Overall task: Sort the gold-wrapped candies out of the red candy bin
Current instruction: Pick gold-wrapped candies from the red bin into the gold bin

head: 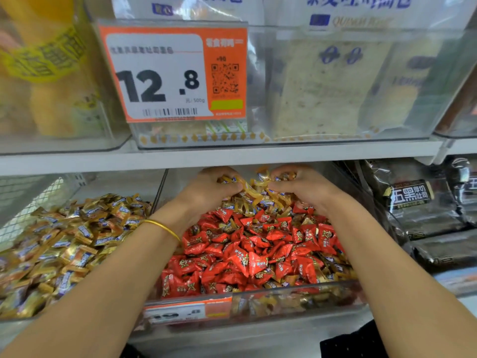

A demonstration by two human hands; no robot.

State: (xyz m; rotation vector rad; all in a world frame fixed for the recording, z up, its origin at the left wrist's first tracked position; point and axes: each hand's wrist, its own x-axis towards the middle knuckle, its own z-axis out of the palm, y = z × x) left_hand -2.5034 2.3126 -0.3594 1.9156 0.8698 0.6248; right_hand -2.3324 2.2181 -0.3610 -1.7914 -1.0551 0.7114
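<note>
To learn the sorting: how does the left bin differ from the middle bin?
The left bin holds only gold candies; the middle bin mixes red candies among gold. The left hand and right hand grip gold candies in the middle bin, not the left bin. Both are clear.

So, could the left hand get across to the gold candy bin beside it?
Probably yes: the left hand, gripping gold candies, is beside the clear divider, and the neighbouring bin lies open on top.
</note>
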